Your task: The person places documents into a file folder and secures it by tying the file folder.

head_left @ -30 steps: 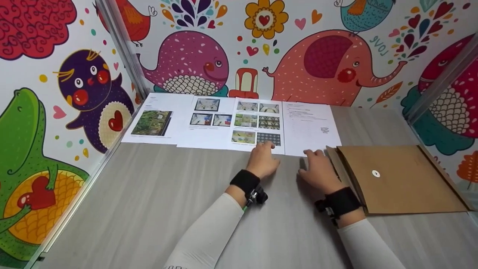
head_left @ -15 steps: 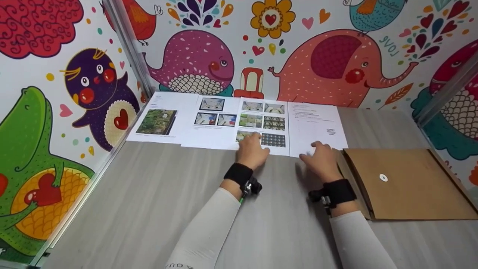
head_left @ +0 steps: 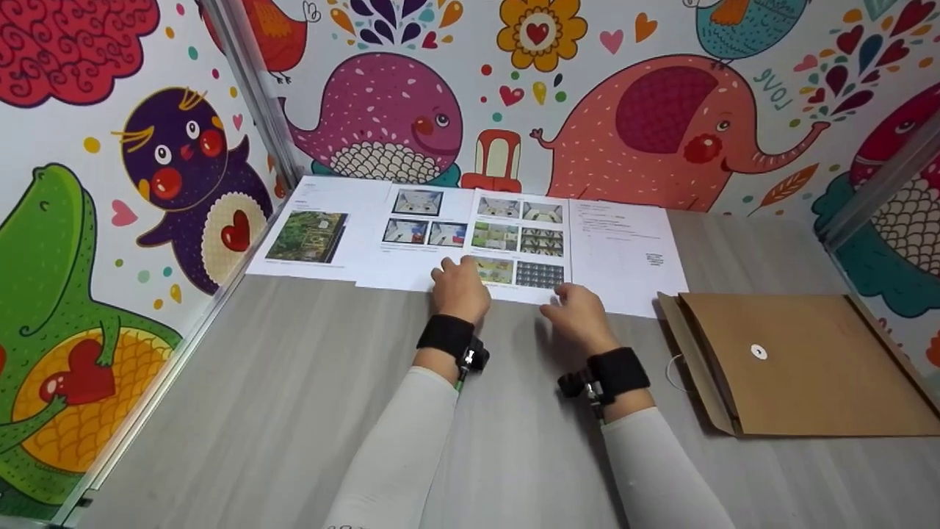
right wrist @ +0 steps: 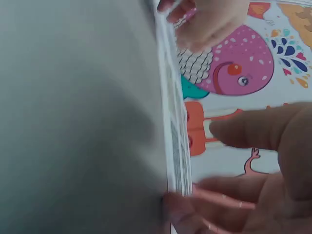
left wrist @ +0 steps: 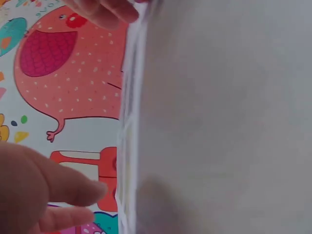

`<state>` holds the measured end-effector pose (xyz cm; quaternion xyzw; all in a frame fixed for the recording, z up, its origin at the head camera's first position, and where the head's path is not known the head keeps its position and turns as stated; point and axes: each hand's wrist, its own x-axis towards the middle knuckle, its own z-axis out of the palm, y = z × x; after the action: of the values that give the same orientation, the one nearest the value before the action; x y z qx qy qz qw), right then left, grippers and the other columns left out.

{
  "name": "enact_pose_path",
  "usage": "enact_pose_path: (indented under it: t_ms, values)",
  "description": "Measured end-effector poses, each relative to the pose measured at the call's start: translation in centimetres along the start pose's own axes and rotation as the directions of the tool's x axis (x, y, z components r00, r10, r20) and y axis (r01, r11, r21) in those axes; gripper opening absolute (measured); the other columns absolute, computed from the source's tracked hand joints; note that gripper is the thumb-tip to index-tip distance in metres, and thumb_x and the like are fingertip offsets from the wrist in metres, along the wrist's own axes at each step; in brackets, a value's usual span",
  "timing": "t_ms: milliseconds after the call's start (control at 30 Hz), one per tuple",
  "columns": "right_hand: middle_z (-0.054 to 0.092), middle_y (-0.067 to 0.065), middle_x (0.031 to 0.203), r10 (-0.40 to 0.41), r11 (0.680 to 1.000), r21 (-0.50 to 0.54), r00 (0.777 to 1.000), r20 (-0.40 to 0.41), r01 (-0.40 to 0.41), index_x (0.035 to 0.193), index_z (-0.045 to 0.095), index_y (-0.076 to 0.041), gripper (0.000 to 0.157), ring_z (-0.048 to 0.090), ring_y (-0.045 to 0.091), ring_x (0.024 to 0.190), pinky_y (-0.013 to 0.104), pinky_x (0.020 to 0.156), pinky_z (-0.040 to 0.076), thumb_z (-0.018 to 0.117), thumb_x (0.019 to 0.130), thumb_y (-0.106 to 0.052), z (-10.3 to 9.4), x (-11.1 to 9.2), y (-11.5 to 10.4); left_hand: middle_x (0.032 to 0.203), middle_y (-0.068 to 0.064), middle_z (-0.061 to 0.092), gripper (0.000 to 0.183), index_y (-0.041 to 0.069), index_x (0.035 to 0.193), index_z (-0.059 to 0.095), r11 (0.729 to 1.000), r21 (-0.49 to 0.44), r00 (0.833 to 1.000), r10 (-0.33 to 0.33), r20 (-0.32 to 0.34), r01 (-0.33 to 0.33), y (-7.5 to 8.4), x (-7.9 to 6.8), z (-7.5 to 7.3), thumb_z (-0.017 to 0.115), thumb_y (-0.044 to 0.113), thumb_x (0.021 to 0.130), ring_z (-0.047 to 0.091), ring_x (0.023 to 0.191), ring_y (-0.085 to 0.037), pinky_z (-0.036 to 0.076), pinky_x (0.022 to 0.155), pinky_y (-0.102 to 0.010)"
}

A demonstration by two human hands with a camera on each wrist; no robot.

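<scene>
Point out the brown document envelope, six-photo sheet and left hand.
Brown document envelope [head_left: 815, 367], head view, upward face.
Six-photo sheet [head_left: 519, 246], head view, its printed face.
Left hand [head_left: 461, 292], head view, back of hand.

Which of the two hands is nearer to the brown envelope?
The right hand. It is to the left of the brown envelope, apart from it. The left hand is farther left, at the near edge of the papers.

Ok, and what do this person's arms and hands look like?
The left hand and right hand are ungloved. Pale grey, close-fitting sleeves cover both forearms. Each wrist has a wide black band carrying a small black camera on a silvery mount; a thin green strip, perhaps cable, shows below the left one.
</scene>
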<state>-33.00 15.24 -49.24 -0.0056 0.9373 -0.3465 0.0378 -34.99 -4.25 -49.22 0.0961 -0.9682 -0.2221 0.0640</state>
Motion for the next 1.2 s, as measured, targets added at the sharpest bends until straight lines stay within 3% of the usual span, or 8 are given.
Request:
enact_pose_path:
  t_ms: [200, 333, 633, 833, 1033, 1200]
  values:
    - [0.069, 0.023, 0.112, 0.004, 1.000, -0.015, 1.000, -0.021, -0.004, 0.113, 0.067, 0.006, 0.041, 0.063, 0.034, 0.100, 0.047, 0.092, 0.051, 0.064, 0.085, -0.024, -0.3, -0.1, 0.7, 0.122, -0.020, 0.057, 0.039, 0.007, 0.125, 0.066, 0.997, 0.071, 0.997, 0.004, 0.083, -0.009, 0.3, -0.3, 0.5, 0.064, 0.023, 0.089, 0.051, 0.113, -0.036, 0.053, 0.085, -0.046]
    - [0.070, 0.021, 0.105, 0.040, 0.999, -0.032, 0.996, -0.082, -0.043, 0.110, 0.069, 0.005, 0.038, 0.063, 0.032, 0.090, 0.044, 0.083, 0.052, 0.063, 0.084, -0.023, 0.0, -0.3, 1.1, 0.122, -0.020, 0.057, 0.040, 0.007, 0.123, 0.067, 0.998, 0.059, 0.997, -0.014, 0.080, 0.009, 0.3, -0.5, 0.8, 0.066, 0.027, 0.088, 0.052, 0.113, -0.037, 0.053, 0.087, -0.046]
    - [0.071, 0.022, 0.102, 0.034, 0.996, -0.080, 0.994, -0.104, -0.042, 0.103, 0.069, 0.006, 0.037, 0.063, 0.034, 0.089, 0.046, 0.084, 0.052, 0.063, 0.081, -0.023, 0.6, -0.9, 0.5, 0.115, -0.020, 0.062, 0.037, 0.004, 0.112, 0.070, 1.000, -0.026, 0.997, -0.016, 0.076, 0.018, -0.4, -0.3, 0.7, 0.068, 0.028, 0.084, 0.056, 0.108, -0.039, 0.050, 0.087, -0.046]
    - [0.071, 0.024, 0.108, 0.019, 0.994, -0.104, 0.995, -0.093, -0.029, 0.108, 0.069, 0.008, 0.042, 0.066, 0.036, 0.096, 0.048, 0.087, 0.053, 0.064, 0.082, -0.025, 0.8, -1.0, -0.1, 0.113, -0.022, 0.065, 0.043, -0.001, 0.114, 0.067, 0.996, -0.085, 0.998, -0.013, 0.056, 0.017, -0.5, -0.2, 0.4, 0.069, 0.028, 0.083, 0.058, 0.109, -0.039, 0.046, 0.093, -0.046]
    - [0.069, 0.025, 0.115, 0.025, 0.995, -0.097, 0.997, -0.069, -0.031, 0.115, 0.066, 0.010, 0.048, 0.065, 0.038, 0.106, 0.048, 0.094, 0.052, 0.066, 0.083, -0.026, 0.8, -1.1, -0.6, 0.115, -0.022, 0.062, 0.047, -0.002, 0.116, 0.065, 0.993, -0.102, 0.996, -0.050, 0.068, 0.056, -0.6, 0.0, 0.0, 0.070, 0.029, 0.082, 0.056, 0.111, -0.039, 0.047, 0.093, -0.046]
    - [0.070, 0.026, 0.111, -0.012, 0.996, -0.094, 0.998, -0.060, 0.006, 0.111, 0.068, 0.010, 0.044, 0.065, 0.038, 0.102, 0.049, 0.092, 0.052, 0.067, 0.082, -0.024, 1.0, -1.1, -0.8, 0.113, -0.020, 0.067, 0.045, -0.002, 0.113, 0.066, 0.990, -0.134, 0.998, -0.034, 0.061, 0.042, -0.8, 0.3, -0.2, 0.071, 0.032, 0.083, 0.058, 0.111, -0.038, 0.047, 0.095, -0.046]
